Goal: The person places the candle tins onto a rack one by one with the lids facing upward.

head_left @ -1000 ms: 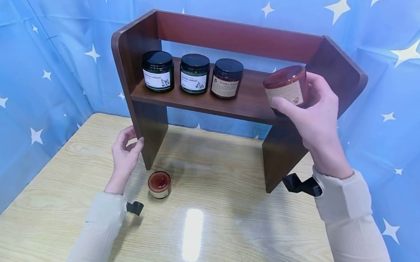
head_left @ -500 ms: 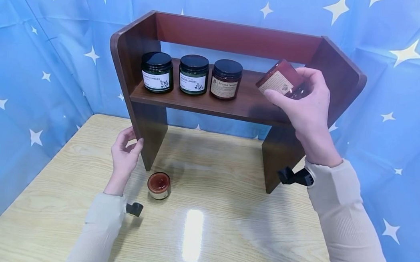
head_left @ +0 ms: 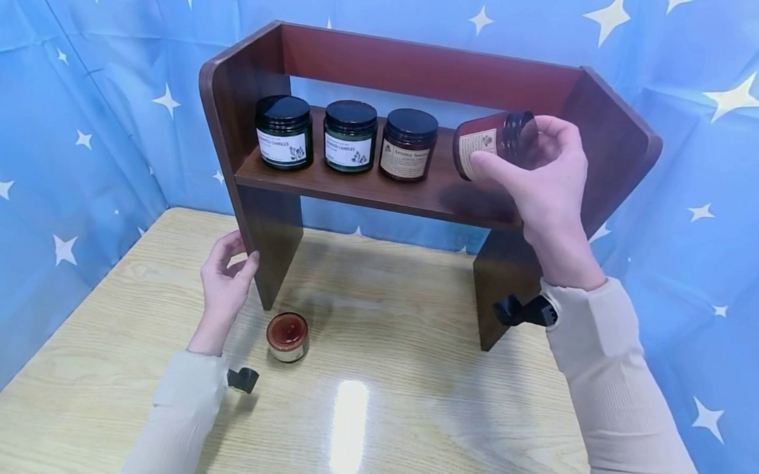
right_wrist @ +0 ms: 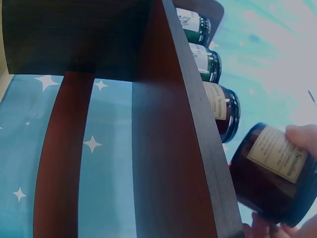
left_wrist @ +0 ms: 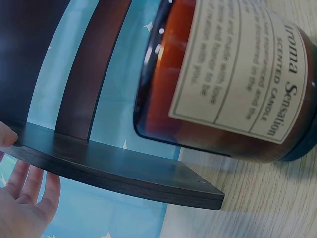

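An amber candle jar [head_left: 475, 135] with a cream label and dark lid is gripped by my right hand [head_left: 555, 186], thumb across its front. The jar is tilted on its side over the right part of the shelf, lid end to the right. In the right wrist view that candle jar [right_wrist: 257, 176] is beside the board's front edge. My left hand [head_left: 225, 278] holds the left side panel of the dark wooden shelf [head_left: 369, 196], thumb on one face and fingers on the other. Near it on the table, another amber candle jar [head_left: 287, 338] stands upside down, its glass base upward.
On the shelf board stand two green candle jars, one at the left end [head_left: 284, 133] and one beside it [head_left: 350, 137]. An amber candle jar [head_left: 409, 144] stands right of them. A starry blue curtain [head_left: 72, 138] hangs behind the wooden table [head_left: 401, 412].
My right hand has moved left and turned the candle jar from base up to lying sideways, lowering it toward the shelf board. The left hand stays on the side panel.
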### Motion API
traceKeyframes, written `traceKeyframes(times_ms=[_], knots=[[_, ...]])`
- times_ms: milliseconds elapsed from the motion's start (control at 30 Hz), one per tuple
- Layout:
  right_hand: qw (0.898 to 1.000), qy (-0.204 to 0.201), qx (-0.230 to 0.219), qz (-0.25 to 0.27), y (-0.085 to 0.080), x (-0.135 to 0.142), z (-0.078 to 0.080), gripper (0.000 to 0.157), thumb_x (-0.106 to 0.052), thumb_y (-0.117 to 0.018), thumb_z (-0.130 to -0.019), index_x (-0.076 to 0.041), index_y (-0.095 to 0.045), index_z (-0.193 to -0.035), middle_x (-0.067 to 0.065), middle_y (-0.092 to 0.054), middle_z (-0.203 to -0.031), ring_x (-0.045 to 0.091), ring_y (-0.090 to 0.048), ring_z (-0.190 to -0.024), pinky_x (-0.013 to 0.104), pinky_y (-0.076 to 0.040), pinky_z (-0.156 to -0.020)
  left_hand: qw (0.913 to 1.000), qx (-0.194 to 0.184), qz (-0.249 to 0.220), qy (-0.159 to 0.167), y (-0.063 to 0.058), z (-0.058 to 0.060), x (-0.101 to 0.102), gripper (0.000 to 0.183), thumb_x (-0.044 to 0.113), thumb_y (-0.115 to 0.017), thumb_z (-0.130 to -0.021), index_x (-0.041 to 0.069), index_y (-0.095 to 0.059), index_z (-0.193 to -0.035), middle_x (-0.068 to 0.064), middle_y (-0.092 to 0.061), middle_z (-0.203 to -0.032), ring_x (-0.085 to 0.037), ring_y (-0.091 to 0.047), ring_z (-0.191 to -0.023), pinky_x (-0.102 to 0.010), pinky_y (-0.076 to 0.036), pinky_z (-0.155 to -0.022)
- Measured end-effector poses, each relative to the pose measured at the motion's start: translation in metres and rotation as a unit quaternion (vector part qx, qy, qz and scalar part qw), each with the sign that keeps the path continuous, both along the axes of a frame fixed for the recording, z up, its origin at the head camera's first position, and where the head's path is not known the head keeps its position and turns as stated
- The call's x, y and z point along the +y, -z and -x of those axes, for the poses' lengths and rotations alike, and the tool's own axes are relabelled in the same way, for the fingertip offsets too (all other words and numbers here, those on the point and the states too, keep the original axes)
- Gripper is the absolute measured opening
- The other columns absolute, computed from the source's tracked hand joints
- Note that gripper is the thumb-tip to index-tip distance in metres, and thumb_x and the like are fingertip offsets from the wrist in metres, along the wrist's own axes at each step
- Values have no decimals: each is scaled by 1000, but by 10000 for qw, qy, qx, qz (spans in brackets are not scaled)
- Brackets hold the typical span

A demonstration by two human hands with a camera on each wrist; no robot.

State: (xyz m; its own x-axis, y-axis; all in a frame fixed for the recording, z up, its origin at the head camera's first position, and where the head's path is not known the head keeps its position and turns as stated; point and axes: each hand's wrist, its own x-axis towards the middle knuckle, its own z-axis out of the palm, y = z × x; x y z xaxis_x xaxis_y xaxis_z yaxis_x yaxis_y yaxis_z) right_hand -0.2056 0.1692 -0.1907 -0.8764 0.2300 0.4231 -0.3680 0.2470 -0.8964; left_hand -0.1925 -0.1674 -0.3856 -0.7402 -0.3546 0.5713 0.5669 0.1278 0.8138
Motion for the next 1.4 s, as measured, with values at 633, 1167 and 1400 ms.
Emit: traceKeyframes(times_ms=[633,1167,1400], knots=[[9916,304,-641,-1083,-2,-5,15,70,-22,-81,-71,-15,-43,-129,4,-49,-126,16,-48,-106,29,-44,-91,10000,-52,0,-3,-1,-1,1,33,-18,-55,-79,-20,-51,-111,9,-61,-94,-4,-57,-86,-13,-50,-71],[9854,175,-929,-1414,1,-11,24,72,-22,-82,-71,-11,-44,-131,7,-54,-125,16,-53,-103,27,-45,-92,9999,-97,-33,-6,-1,0,0,33,-17,-56,-80,-20,-50,-112,10,-61,-94,-4,-57,-86,-13,-50,-72],[9848,130,-980,-1427,3,-12,26,74,-24,-81,-72,-12,-43,-134,7,-54,-126,17,-54,-101,27,-46,-91,10000,-56,-24,15,0,0,0,33,-17,-56,-80,-20,-50,-112,9,-61,-95,-5,-57,-86,-13,-51,-72]])
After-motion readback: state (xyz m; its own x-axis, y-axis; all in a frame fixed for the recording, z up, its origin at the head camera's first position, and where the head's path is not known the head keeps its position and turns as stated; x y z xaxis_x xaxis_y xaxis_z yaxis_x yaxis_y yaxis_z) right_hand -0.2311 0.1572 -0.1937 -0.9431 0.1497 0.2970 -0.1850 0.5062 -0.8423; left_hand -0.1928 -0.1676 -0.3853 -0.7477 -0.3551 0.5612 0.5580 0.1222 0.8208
